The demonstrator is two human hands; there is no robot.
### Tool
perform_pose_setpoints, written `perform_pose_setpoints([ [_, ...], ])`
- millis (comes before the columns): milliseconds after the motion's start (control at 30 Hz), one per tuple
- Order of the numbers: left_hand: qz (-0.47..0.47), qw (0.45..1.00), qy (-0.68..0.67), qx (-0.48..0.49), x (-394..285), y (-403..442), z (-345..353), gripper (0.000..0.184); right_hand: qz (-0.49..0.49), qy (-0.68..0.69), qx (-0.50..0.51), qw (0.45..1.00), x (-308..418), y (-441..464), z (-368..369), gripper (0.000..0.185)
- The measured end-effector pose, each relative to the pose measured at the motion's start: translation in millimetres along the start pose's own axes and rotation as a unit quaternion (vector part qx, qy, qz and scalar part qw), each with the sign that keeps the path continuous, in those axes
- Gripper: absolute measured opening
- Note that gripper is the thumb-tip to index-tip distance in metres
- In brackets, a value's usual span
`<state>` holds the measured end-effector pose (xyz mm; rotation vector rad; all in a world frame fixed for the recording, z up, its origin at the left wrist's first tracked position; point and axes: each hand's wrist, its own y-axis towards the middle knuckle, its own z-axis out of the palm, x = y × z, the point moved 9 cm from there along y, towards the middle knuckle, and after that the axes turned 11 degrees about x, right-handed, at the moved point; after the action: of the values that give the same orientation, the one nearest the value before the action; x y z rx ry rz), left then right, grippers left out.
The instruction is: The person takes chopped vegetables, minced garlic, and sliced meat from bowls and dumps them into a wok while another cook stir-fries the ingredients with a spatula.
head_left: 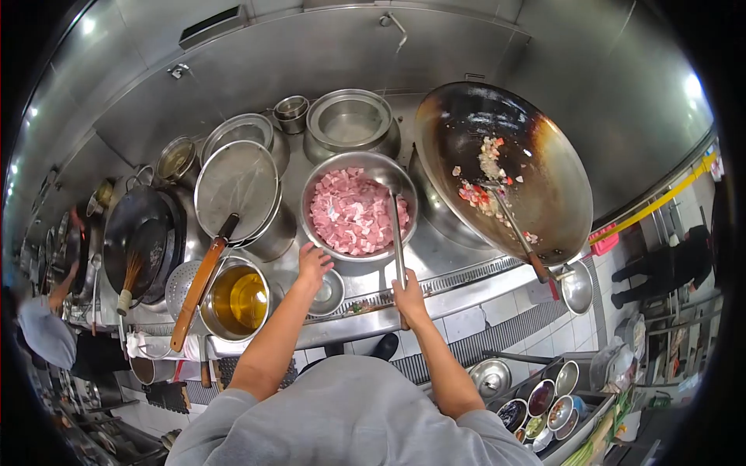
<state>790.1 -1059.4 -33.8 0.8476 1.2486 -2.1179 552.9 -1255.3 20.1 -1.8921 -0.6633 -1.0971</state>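
Note:
A round metal bowl (406, 155) holds a heap of raw pink meat pieces (351, 208). My right hand (410, 298) grips the long handle of a ladle (398, 233), whose head rests at the bowl's upper right, among or just above the meat. Beside the bowl's lower left rim, my left hand (314, 266) has its fingers apart and holds nothing; whether it touches the rim I cannot tell. Just below that hand sits a small metal bowl (328, 293).
Right of the bowl tilts a large wok (544, 179) with chopped food and a second ladle (511, 217). To the left stand an oil pot (247, 301), a wooden-handled strainer (237, 186) and a whisk (130, 283). Ingredient bowls (542, 396) sit lower right. Another person (48, 330) is far left.

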Motion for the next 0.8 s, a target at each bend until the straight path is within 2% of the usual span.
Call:
perform_pose_setpoints([
  [100, 0.008, 1.0, 0.006, 0.022, 6.7, 3.8, -5.7, 0.051, -0.142, -0.067, -0.084, 0.984, -2.5, -48.0, -46.7, 0.041],
  [133, 0.012, 0.999, 0.008, 0.034, 10.2, 4.2, -11.6, 0.051, -0.098, -0.035, -0.068, 0.992, -16.1, -67.6, -60.1, 0.04],
  [200, 0.018, 0.999, 0.016, 0.039, 12.6, -2.5, -19.5, 0.047, -0.07, -0.065, -0.079, 0.992, -36.7, -113.5, -87.3, 0.038],
  [233, 0.021, 0.998, 0.027, 0.049, 10.9, -10.7, -22.2, 0.046, -0.084, -0.127, -0.104, 0.983, -49.3, -137.9, -97.8, 0.036],
  [300, 0.025, 0.997, 0.041, 0.066, 8.1, -24.9, -28.5, 0.043, -0.111, -0.154, -0.16, 0.969, -85.1, -181.6, -111.1, 0.036],
  [400, 0.029, 0.996, 0.052, 0.068, 3.4, -41.7, -33.7, 0.038, -0.01, -0.188, -0.154, 0.97, -116.5, -223.5, -128.3, 0.035],
  [500, 0.042, 0.995, 0.084, 0.04, -2.4, -52.6, -38.9, 0.035, 0.047, -0.248, -0.14, 0.957, -155.1, -211.3, -141.1, 0.037],
  [600, 0.075, 0.99, 0.118, 0.011, -8.7, -39.6, -37.4, 0.036, 0.011, -0.274, -0.151, 0.95, -156.1, -174.4, -146.0, 0.037],
  [633, 0.089, 0.989, 0.119, -0.003, -15.1, -34.1, -32.9, 0.036, -0.034, -0.269, -0.166, 0.948, -157.0, -160.8, -145.8, 0.038],
  [800, 0.104, 0.982, 0.151, -0.051, -51.6, 18.3, -22.4, 0.039, -0.008, -0.247, -0.115, 0.962, -172.7, -112.4, -153.0, 0.037],
])
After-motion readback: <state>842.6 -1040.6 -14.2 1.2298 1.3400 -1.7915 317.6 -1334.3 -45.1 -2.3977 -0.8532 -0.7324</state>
